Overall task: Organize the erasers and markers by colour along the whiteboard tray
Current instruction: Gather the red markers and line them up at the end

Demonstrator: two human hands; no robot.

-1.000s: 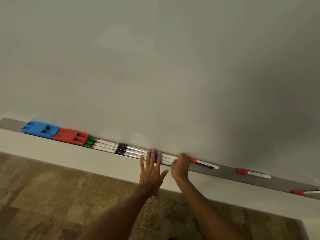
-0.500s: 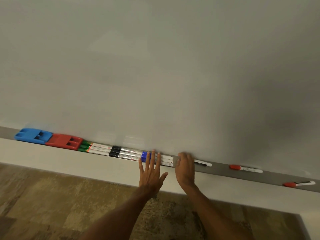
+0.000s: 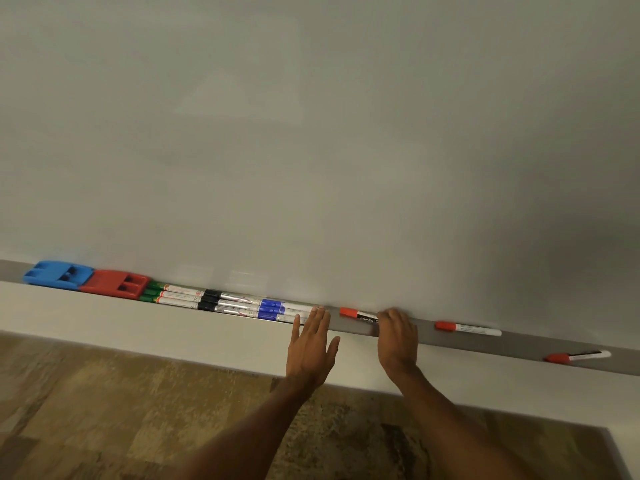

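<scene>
Right hand (image 3: 398, 336) slid rightward, uncovering a red-capped marker (image 3: 358, 314) it now grips by the barrel. Left hand (image 3: 311, 342) flat, fingers spread, beside blue markers (image 3: 277, 310) on grey tray (image 3: 519, 344); whiteboard (image 3: 311, 133) above, patterned floor (image 3: 104, 410) below.

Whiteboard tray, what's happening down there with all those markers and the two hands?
A person is sorting the whiteboard tray by colour. At its left end sit a blue eraser and a red eraser, then green, black and blue markers in packed groups. The left hand lies flat, fingertips against the blue group. The right hand covers the tail of a red marker. Two more red markers lie loose farther right.
</scene>
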